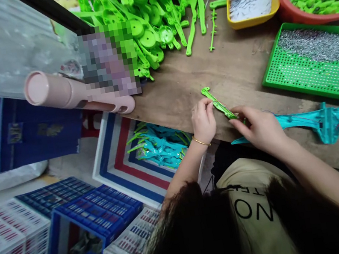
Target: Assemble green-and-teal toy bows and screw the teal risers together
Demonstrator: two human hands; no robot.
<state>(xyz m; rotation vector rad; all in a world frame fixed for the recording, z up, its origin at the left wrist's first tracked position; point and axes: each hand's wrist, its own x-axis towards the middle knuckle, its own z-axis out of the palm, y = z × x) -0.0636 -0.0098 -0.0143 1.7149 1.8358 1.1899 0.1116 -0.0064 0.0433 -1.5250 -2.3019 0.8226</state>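
Note:
A slim lime-green plastic part slants over the front of the wooden table, held between both hands. My left hand pinches its side near the middle with thumb and fingers. At its near end, the thumb and fingers of my right hand are closed around it, hiding that end. A thin dark line, perhaps a wire, runs along the part. Beyond my right hand lies a long teal plastic piece with thin reddish wires on it. Its pointed tip shows beneath my right hand.
Lime-green plastic parts are heaped at the back. At the right stand a yellow tray of whitish pieces, a red basin and a green perforated tray of metal screws. A pink tube, striped container and blue crate are left.

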